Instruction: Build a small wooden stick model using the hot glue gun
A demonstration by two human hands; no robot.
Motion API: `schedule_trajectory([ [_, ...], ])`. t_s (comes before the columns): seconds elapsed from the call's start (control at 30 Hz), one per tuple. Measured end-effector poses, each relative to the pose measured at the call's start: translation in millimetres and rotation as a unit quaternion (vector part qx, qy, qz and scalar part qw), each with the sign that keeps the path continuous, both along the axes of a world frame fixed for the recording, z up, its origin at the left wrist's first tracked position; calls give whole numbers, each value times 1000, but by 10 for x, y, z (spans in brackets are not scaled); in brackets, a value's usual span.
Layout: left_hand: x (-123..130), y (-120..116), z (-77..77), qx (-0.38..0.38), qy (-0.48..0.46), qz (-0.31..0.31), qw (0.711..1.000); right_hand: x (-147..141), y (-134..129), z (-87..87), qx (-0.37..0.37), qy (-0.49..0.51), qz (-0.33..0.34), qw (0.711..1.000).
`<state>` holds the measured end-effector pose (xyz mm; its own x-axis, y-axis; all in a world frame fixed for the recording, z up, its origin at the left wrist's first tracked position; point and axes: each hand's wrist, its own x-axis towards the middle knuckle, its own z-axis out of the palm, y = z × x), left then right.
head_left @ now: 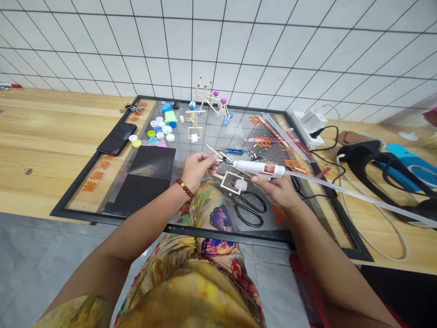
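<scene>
The left hand (196, 171) has thumb and forefinger pinched together on a small pale stick (220, 160), held at its end, apparently to leave the other end free. Just right of those fingertips, the glue gun (252, 167) points its nozzle at the stick; whether they touch is unclear. The right hand (278, 187) wraps its fingers around the gun from beneath, likely to steady it, though the trigger finger is hidden. A clear glue rod (307, 177) juts out behind the right fingers, too long to fit inside. Below and between both hands, a square stick frame (224, 179) and scissors (238, 199) lie within easy reach.
</scene>
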<state>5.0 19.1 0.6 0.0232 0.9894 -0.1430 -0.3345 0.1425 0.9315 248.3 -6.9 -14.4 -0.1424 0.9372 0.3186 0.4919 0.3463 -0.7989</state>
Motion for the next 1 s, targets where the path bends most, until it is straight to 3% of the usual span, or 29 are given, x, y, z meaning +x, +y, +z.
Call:
schedule_trajectory([
  [0.23, 2, 20, -39, 2, -5, -3, 1000, 10, 12, 8, 21, -18, -4, 1000],
  [0.47, 5, 3, -39, 11, 8, -6, 1000, 10, 9, -22, -5, -11, -6, 1000],
  [1.0, 2, -14, 17, -11, -9, -1, 1000, 30, 18, -39, 21, -28, 2, 999],
])
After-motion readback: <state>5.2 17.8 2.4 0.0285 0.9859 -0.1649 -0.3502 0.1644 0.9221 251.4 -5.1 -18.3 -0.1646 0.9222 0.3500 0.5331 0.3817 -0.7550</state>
